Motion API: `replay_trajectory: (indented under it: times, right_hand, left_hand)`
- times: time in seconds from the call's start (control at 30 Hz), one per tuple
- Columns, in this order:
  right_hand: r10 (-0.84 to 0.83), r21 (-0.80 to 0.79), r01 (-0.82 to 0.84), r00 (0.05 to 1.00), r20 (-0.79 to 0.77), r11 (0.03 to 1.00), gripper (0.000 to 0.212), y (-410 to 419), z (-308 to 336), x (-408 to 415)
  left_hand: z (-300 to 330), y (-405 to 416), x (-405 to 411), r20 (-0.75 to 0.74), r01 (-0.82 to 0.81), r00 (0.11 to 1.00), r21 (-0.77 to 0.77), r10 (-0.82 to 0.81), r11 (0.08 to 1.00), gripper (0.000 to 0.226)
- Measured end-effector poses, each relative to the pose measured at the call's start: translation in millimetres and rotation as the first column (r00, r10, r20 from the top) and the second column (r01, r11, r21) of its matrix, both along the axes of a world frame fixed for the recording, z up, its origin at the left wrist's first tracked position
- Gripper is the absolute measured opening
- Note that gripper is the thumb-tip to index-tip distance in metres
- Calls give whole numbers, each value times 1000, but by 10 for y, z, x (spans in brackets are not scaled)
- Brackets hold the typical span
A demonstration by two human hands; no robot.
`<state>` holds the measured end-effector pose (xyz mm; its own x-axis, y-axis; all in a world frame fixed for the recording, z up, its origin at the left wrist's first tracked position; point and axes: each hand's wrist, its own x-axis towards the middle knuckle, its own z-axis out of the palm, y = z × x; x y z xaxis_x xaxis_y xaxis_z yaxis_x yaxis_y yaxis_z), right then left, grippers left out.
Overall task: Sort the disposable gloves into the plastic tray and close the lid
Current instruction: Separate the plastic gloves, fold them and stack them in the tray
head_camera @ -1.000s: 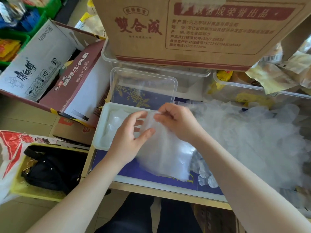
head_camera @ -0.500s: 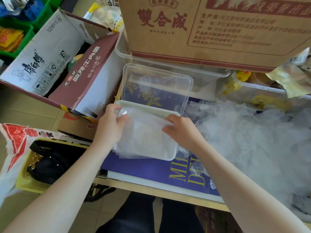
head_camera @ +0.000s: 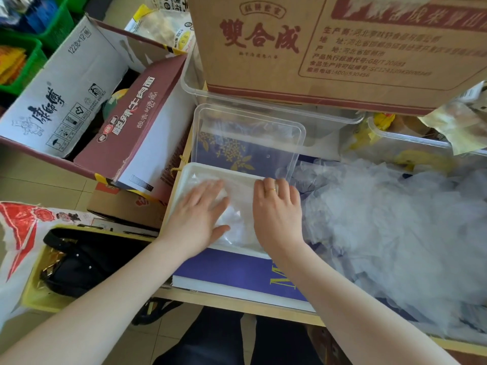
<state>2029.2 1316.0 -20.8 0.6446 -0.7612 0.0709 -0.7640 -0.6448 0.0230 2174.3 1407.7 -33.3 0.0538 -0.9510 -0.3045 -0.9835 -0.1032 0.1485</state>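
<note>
Left hand (head_camera: 196, 222) and right hand (head_camera: 276, 209), fingers flat, press folded gloves (head_camera: 237, 219) inside white tray (head_camera: 184, 177) at desk's (head_camera: 237, 296) left edge; clear lid (head_camera: 247, 138) behind, loose glove pile (head_camera: 395, 233) crowding right

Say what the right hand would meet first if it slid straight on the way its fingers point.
The right hand points away from the person, over the white tray's far rim. Just beyond its fingertips stands the clear lid, so probably that, though depth is hard to judge.
</note>
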Motion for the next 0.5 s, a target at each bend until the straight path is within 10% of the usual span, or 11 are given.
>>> replay_trajectory:
  times: [0.1,0.33,0.5]
  right_hand:
    - [217,-39,-213,957,194,976,26,62,-157,37]
    - [252,586,-254,964,87,769,78,92,-276,139]
    - [299,491,-210,948,-109,846,81,11,-244,94]
  left_hand:
    - [-51,-69,13,33,34,999,105,-37,994,65]
    - [-44,-75,30,-217,-65,969,245,120,967,72]
    - [65,-123,142,112,60,992,37,-64,998,47]
